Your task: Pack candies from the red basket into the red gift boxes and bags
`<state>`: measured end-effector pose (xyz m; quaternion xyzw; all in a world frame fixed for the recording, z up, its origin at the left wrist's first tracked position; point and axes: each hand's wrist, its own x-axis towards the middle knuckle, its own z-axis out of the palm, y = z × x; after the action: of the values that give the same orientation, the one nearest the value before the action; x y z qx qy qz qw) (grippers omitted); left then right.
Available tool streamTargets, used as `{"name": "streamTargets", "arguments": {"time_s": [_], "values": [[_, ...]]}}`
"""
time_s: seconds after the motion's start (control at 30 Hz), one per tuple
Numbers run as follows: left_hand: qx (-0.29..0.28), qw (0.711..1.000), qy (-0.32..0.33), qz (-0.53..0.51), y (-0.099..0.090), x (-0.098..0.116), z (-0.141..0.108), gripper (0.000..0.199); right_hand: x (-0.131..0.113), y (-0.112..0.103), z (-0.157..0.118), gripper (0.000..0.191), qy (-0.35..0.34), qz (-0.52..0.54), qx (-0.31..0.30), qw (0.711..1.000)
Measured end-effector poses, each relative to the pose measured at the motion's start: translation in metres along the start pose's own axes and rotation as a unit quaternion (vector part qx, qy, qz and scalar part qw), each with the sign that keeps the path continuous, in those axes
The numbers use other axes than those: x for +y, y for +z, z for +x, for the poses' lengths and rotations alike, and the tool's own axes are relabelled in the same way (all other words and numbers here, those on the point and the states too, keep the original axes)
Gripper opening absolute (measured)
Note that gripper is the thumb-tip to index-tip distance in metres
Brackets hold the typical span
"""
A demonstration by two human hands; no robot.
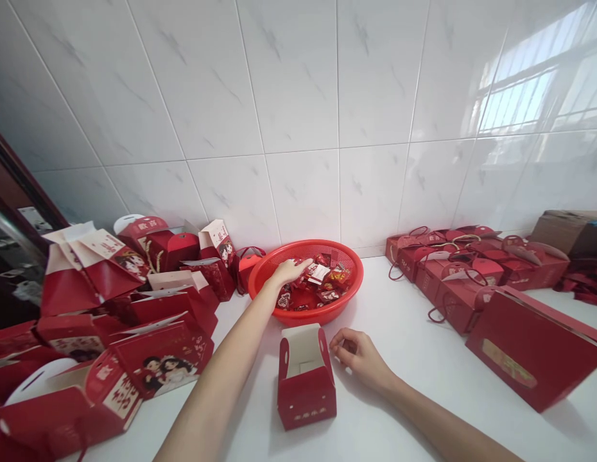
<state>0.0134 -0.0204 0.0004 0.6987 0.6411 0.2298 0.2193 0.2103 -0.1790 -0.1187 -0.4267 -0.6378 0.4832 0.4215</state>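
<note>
My left hand [289, 272] reaches into a red plastic basket [305, 315] of wrapped candies [327, 295]. Its fingers rest among the wrappers and are partly hidden, so whether they grip one I cannot tell. A white-labelled packet [318, 273] lies just right of that hand. In front of the basket stands a small red gift box [307, 404], its top open and its pale inside showing. My right hand [354, 351] rests on the white table close to the box's right side, fingers loosely curled and apart from the thumb, holding nothing.
Many red gift boxes with printed couples [168, 372] crowd the left side. Closed red boxes with cord handles [452, 282] stand in rows at right, a larger red box [534, 350] before them. Brown cardboard [568, 234] sits far right. A tiled wall [303, 115] backs the table.
</note>
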Motion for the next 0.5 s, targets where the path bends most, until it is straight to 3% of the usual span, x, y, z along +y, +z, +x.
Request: {"name": "streamTargets", "arguments": {"time_s": [0.1,0.27,0.5], "values": [[-0.024,1.000,-0.004,0.014,0.003,-0.004,0.002,0.031,0.001,0.000,0.000,0.010,-0.001,-0.005,0.001,1.000],[-0.116,0.992,-0.010,0.049,0.006,-0.009,0.004,0.021,0.002,0.000,0.000,0.011,0.004,-0.002,0.002,1.000],[-0.040,0.992,-0.020,0.119,-0.012,-0.018,0.021,0.011,0.001,0.000,0.000,0.011,0.005,-0.004,0.005,1.000]]}}
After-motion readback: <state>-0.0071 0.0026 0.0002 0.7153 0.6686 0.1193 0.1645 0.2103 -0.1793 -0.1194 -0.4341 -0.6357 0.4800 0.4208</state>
